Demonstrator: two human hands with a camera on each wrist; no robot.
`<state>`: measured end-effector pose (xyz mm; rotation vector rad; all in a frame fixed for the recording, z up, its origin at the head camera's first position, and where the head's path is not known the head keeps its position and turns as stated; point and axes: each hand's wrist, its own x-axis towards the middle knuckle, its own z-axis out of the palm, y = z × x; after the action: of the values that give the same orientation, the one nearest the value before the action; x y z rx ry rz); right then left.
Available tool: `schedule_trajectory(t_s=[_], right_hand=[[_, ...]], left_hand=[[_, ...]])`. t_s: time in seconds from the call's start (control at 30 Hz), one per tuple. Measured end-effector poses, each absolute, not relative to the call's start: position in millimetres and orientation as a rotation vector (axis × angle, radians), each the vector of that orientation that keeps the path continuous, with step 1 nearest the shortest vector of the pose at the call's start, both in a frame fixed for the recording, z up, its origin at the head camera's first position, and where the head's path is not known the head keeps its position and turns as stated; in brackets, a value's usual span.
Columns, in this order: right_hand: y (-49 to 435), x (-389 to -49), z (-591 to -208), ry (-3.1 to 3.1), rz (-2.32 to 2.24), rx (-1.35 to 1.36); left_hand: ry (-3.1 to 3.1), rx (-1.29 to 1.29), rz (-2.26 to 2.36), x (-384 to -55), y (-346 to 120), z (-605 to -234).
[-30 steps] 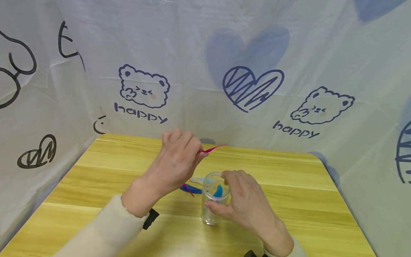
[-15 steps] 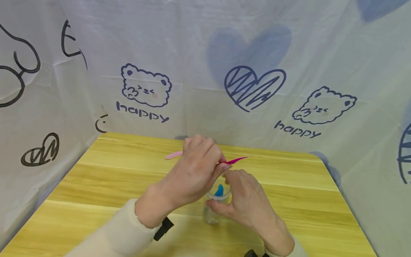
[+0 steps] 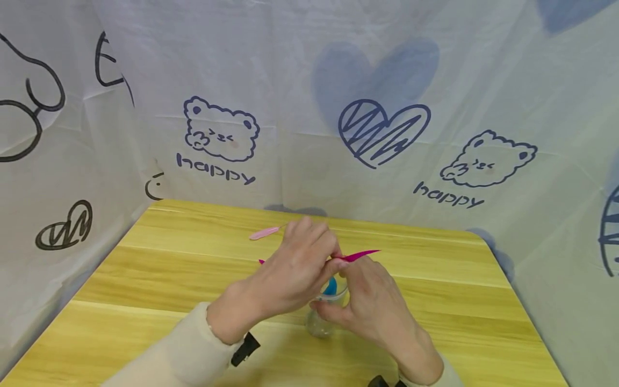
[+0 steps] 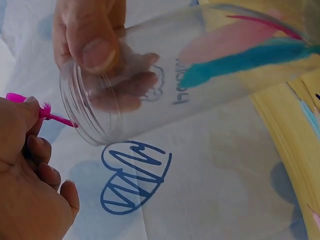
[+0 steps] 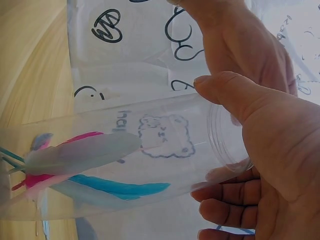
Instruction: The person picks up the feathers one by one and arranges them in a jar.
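My left hand [image 3: 295, 269] pinches a magenta feather [image 3: 360, 255] just above the mouth of a clear jar [image 3: 320, 325]. In the left wrist view the feather's thin quill end [image 4: 65, 121] points at the jar's rim. My right hand [image 3: 382, 306] grips the jar near its threaded rim, thumb on one side and fingers on the other. The jar stands upright on the table. Through its wall show a blue feather [image 5: 125, 187] and a pale grey feather [image 5: 95, 152], among other pink and magenta ones. Part of the jar's mouth is hidden behind my left hand.
On the wooden table [image 3: 435, 285], a pale pink feather [image 3: 264, 233] lies behind my left hand, and a magenta tip [image 3: 261, 262] shows beside that hand. A white printed cloth [image 3: 300, 107] hangs along the table's back and left side.
My left hand has moved right and down with the magenta feather, from beside the jar to over its mouth. A pale pink feather behind it has come into view. My right hand has stayed on the jar.
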<state>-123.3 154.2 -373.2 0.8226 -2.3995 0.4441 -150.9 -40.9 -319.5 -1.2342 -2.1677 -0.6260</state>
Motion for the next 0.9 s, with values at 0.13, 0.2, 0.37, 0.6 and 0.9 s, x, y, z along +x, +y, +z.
schedule_trajectory(t_s=[0.13, 0.2, 0.37, 0.6, 0.9], right_hand=[[155, -123, -374, -2.406, 0.448, 0.808], [155, -124, -374, -2.405, 0.434, 0.805], [156, -124, -375, -2.407, 0.389, 0.78], [156, -125, -376, -2.366, 0.357, 0.759], [156, -124, -376, -2.358, 0.331, 0.739]], left_hand=[[-2.175, -1.245, -0.525, -153, -47, -323], [-2.164, -1.253, -0.466, -154, -50, -325], [-2.142, -1.261, -0.354, -157, -54, -328], [-2.163, -1.249, -0.278, -159, -57, -330], [-2.257, -1.24, -0.223, -158, -56, -331]])
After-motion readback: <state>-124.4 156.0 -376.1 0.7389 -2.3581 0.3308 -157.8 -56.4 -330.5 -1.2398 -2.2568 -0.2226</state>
